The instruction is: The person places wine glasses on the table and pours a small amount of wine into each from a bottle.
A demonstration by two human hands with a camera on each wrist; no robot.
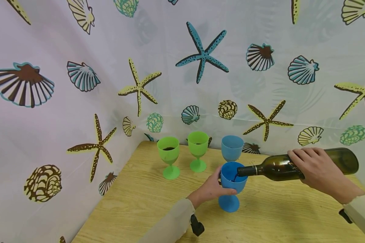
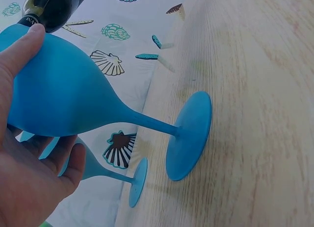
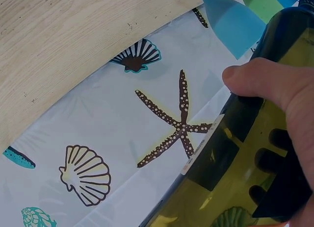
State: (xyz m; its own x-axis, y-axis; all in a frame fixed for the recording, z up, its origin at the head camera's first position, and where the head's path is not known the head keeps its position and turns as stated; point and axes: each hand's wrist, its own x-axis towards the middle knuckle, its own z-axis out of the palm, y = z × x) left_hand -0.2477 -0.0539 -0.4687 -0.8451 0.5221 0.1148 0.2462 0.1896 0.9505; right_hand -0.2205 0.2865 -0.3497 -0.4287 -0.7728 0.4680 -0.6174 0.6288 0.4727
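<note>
My left hand (image 1: 211, 189) grips the bowl of a blue goblet (image 1: 229, 202), thumb on the near side and fingers round the back. The goblet stays nearly upright, its foot at the tabletop. From the right, my right hand (image 1: 320, 170) holds a dark green wine bottle (image 1: 281, 167) almost level. The bottle's mouth is over the goblet's rim, and a thin dark stream runs into the bowl. In the right wrist view, my thumb (image 3: 260, 82) lies along the bottle's glass. How full the goblet is, I cannot tell.
Behind the held goblet stands a second blue goblet (image 1: 232, 148). Two green goblets, one at the left (image 1: 169, 153) and one nearer the middle (image 1: 198, 146), hold dark liquid. The wooden table (image 1: 134, 202) meets a curtain (image 1: 170, 91) printed with shells and starfish.
</note>
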